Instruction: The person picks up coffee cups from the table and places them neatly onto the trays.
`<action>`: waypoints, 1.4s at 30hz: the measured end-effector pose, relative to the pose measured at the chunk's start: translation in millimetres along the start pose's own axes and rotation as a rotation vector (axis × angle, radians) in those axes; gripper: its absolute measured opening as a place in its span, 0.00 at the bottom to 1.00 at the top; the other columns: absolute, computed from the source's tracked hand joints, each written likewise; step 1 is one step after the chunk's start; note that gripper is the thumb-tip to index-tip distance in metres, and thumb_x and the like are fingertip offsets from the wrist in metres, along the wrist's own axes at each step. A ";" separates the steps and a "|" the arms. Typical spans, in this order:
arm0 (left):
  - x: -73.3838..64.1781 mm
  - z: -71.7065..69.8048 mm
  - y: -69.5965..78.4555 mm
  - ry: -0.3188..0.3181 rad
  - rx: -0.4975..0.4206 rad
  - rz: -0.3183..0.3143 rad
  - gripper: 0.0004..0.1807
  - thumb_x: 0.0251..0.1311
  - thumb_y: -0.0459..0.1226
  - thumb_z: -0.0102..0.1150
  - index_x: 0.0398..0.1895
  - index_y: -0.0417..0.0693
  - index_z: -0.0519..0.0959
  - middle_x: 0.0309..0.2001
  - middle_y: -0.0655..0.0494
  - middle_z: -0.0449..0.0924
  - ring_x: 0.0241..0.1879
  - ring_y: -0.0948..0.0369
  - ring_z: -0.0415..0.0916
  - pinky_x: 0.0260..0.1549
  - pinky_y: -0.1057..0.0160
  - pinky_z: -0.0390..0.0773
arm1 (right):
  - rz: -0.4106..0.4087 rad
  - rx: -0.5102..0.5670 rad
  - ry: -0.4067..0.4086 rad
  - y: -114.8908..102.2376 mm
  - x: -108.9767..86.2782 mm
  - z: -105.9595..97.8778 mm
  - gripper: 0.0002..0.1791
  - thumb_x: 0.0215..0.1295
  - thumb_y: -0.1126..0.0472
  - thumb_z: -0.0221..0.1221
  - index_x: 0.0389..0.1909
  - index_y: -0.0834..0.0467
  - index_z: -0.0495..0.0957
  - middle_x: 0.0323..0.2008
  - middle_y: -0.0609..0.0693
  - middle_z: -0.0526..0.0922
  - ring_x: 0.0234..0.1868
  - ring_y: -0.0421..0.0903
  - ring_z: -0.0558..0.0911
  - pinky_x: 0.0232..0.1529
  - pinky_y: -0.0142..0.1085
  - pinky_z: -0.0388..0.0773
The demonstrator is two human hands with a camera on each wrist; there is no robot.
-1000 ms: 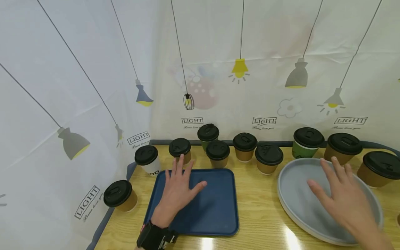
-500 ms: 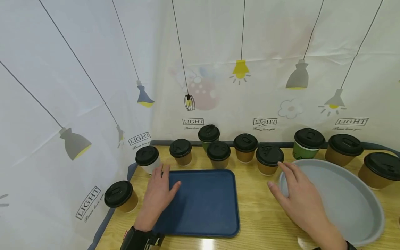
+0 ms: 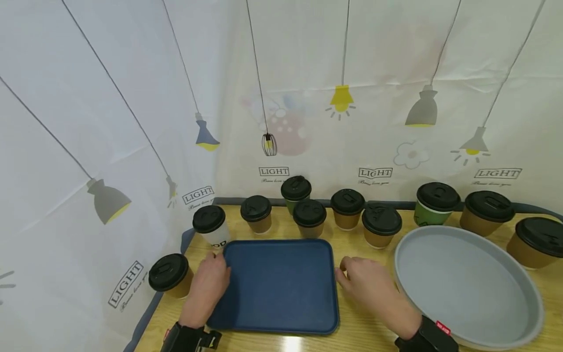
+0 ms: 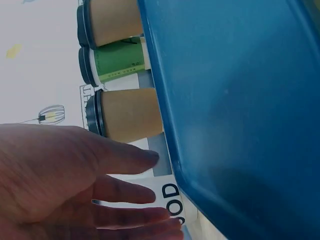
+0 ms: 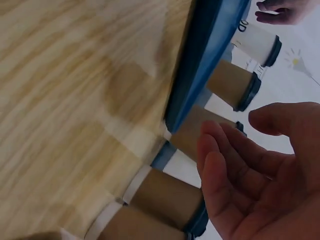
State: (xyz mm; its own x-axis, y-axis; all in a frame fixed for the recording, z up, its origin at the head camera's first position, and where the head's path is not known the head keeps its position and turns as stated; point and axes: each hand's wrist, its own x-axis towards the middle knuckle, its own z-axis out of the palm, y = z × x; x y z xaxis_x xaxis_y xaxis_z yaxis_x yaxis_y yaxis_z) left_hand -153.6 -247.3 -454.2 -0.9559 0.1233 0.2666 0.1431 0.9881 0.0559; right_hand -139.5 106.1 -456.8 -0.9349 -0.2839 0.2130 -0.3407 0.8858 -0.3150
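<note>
- While a hand is poised at either side of it, the dark blue rectangular tray (image 3: 281,288) lies on the wood-grain table (image 3: 358,330), its corners rounded, its low rim raised.
- At its left edge, the left hand (image 3: 210,278) holds nothing, fingers extended and thumb apart; whether it touches the rim I cannot tell.
- Just beside the right edge, the right hand (image 3: 367,283) has loosely bent fingers and a gap to the thumb, holding nothing.
- Behind the tray stand black-lidded paper cups (image 3: 347,217), brown or green; a white paper cup (image 3: 215,237) shows "OOD", its lettering partly hidden.
- To the right sits a round gray tray (image 3: 470,283).
- Boxed "LIGHT" repeats across the wall covering (image 3: 325,142); the script beneath is too small to read surely.
- The rightmost brown cup (image 3: 530,248) is cut off.
</note>
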 end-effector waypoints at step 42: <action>17.2 9.9 -16.8 -0.514 -0.537 -0.148 0.21 0.59 0.23 0.65 0.57 0.33 0.77 0.31 0.53 0.76 0.22 0.59 0.78 0.24 0.60 0.80 | 0.088 -0.005 -0.174 30.3 -22.3 14.2 0.19 0.66 0.65 0.63 0.17 0.52 0.68 0.13 0.45 0.65 0.14 0.42 0.66 0.18 0.37 0.61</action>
State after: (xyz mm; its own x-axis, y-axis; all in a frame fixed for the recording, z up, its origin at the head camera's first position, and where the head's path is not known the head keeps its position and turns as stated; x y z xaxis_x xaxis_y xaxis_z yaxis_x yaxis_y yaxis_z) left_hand -175.0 -260.9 -460.1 -0.9551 0.1505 -0.2552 -0.0163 0.8335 0.5523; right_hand -130.4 134.0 -484.3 -0.9643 -0.2641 0.0212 -0.2568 0.9119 -0.3203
